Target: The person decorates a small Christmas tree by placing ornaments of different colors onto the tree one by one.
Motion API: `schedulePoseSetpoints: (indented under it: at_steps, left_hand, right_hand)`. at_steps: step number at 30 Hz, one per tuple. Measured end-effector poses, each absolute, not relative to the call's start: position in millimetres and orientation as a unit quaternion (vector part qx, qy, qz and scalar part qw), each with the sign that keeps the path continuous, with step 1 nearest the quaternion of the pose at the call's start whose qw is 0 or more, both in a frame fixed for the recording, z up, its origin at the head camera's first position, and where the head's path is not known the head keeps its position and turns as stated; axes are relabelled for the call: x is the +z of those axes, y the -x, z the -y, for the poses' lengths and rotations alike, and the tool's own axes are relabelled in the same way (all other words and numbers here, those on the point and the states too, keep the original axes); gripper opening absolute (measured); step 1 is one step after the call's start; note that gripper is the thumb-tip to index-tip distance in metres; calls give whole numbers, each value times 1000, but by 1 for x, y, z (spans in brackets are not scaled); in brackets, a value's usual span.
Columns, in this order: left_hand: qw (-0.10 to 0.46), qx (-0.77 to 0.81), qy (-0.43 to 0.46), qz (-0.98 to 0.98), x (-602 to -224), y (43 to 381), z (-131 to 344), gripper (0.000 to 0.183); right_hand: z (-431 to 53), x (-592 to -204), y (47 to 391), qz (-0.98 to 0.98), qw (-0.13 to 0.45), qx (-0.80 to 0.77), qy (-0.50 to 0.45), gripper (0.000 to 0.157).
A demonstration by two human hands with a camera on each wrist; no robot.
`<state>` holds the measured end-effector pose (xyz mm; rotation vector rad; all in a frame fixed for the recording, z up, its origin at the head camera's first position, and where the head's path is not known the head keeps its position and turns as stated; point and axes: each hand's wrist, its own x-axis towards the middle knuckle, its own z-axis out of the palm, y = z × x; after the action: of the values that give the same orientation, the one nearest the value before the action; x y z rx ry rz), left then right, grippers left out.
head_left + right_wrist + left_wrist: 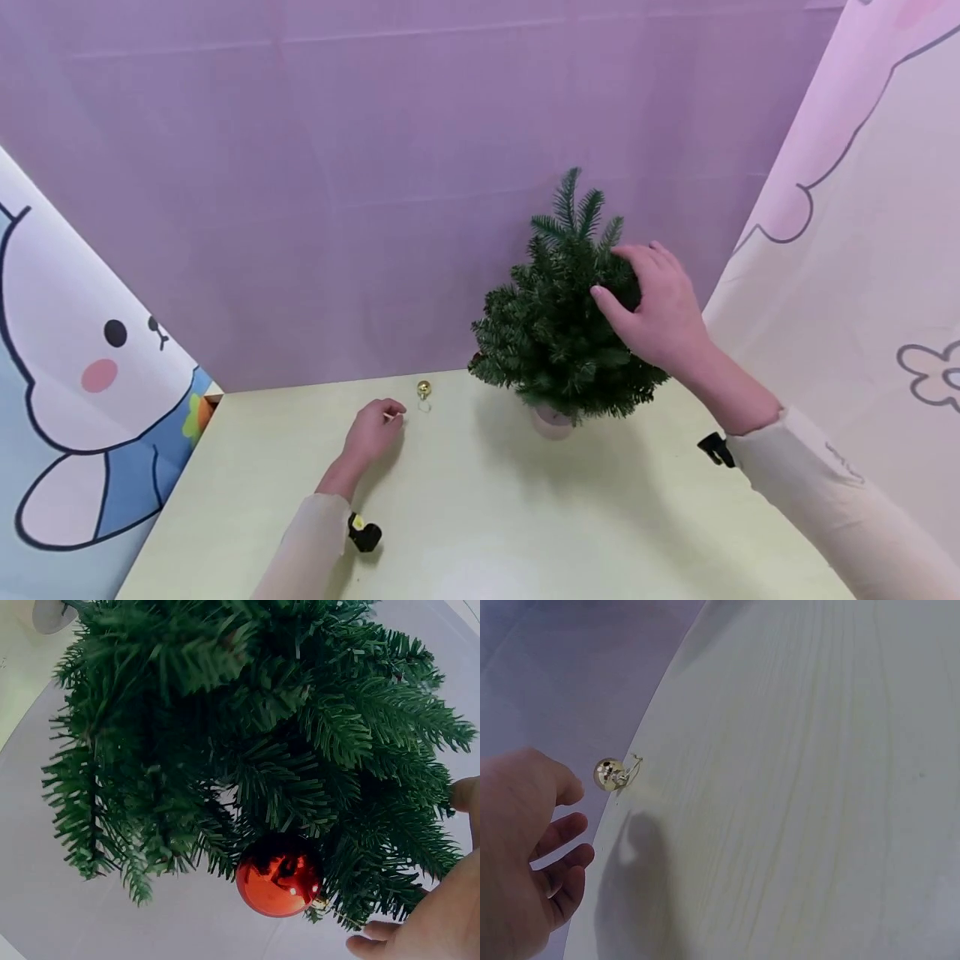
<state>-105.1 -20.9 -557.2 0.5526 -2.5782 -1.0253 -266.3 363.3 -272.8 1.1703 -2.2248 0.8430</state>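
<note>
A small artificial Christmas tree stands in a pale pot toward the back of the table. My right hand is at its upper right side, thumb and fingers spread apart against the green branches. In the right wrist view a shiny red ball ornament hangs among the needles, near the fingertips of that hand. A small gold ball ornament with a thin string loop lies close to the table's back edge. Just left of it is my left hand, fingers loosely bent, thumb apart, holding nothing.
The pale wood-grain table meets a purple cloth backdrop at its back edge. Printed cloths hang at both sides, the left one with a cartoon rabbit. Black wrist cameras stick out from both cuffs.
</note>
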Motion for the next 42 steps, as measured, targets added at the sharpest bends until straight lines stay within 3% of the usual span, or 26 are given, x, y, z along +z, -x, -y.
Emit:
schedulePoseSetpoints:
  at_steps: [10,16,19,24,42]
  left_hand:
    - [135,-239,-202,940,-550,128,-3,32]
    - [60,-106,-150,981,-536,154,-6,47]
    - [35,-42,-114,992,-538,158,-5,42]
    - [57,21,-90,994,-537,155,-3,29]
    - [42,-34,-186,981,-542,112,34,12]
  right_hand:
    - [-369,-274,268,806,232,295,-458,59]
    - [-374,-274,268,810,221,289,-459,60]
    - [-376,-275,268,809,219,290,-462,60]
    - [-375,-276,270,802,221,291,-472,60]
    - [-373,-277,271,797,230,298,-472,59]
